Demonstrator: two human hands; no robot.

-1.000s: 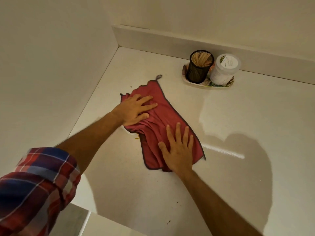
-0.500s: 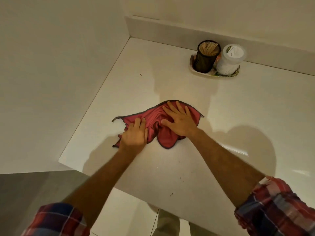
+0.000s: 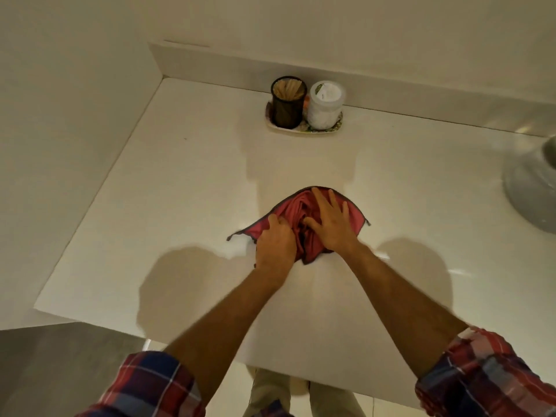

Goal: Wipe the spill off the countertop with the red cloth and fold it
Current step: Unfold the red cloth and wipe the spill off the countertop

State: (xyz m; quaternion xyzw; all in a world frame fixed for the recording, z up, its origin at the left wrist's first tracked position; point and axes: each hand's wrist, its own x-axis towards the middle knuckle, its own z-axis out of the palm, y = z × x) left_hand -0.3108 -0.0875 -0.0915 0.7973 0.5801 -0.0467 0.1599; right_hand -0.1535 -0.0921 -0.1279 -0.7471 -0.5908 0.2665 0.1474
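Observation:
The red cloth [image 3: 290,212] with a dark hem lies bunched on the white countertop [image 3: 186,188], near the middle. My left hand [image 3: 275,245] presses on its near left part with the fingers curled into the folds. My right hand [image 3: 332,224] lies flat on the cloth's right part, fingers spread, thumb dug into the bunched middle. A thin corner of the cloth sticks out to the left of my left hand. A pale glossy patch sits on the counter just left of that hand. No spill is plainly visible.
A small tray [image 3: 304,130] near the back wall holds a black mesh cup of wooden sticks [image 3: 287,102] and a white lidded jar [image 3: 325,105]. A round metal vessel [image 3: 532,188] sits at the right edge. The wall closes the left side; the counter's front edge is below my forearms.
The cloth has been gathered from a long spread shape into a tight bunch and has shifted right, away from the left wall. Both hands have come closer together on it.

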